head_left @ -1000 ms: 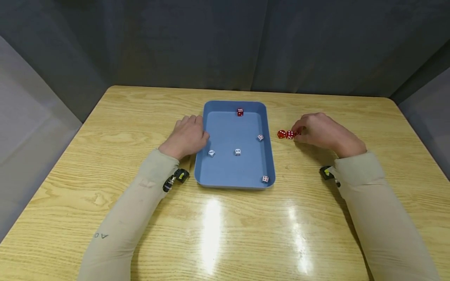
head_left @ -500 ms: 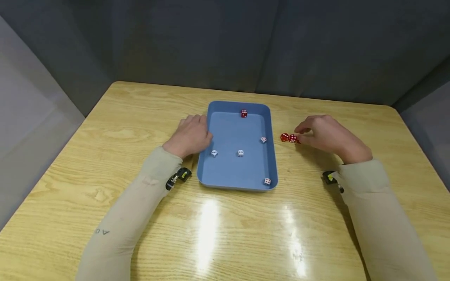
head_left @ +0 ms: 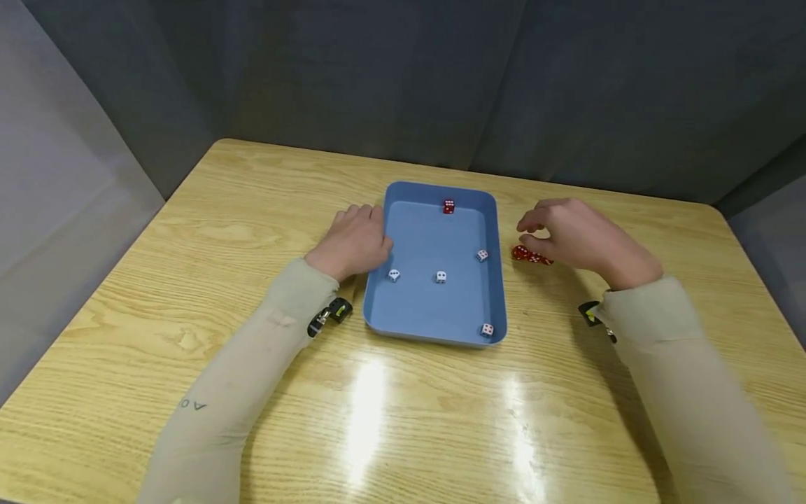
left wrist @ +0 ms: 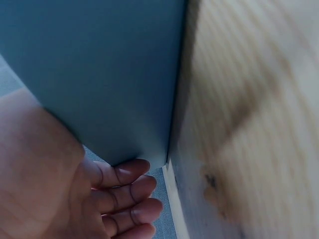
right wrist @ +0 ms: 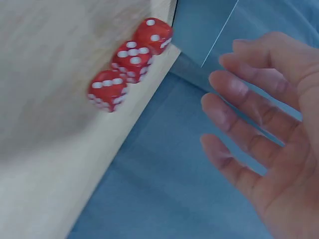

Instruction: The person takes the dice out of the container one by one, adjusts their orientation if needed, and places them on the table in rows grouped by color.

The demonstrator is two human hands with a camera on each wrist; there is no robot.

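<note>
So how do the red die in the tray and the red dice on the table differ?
The red die in the tray lies alone by the far wall; the red dice on the table are three in a row, as the right wrist view shows, beside the right hand. All are red with white pips.

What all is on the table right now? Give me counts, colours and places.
tray: 1, blue, middle of the table.
white dice: 4, in the tray, three across its middle and one at the near right corner.
red die in tray: 1, at the tray's far wall.
red dice on table: 3, in a row just right of the tray, below the right hand.
table: 1, light wood.
left hand: rests against the tray's left wall.
right hand: fingers loose, above the red row, holding nothing.
</note>
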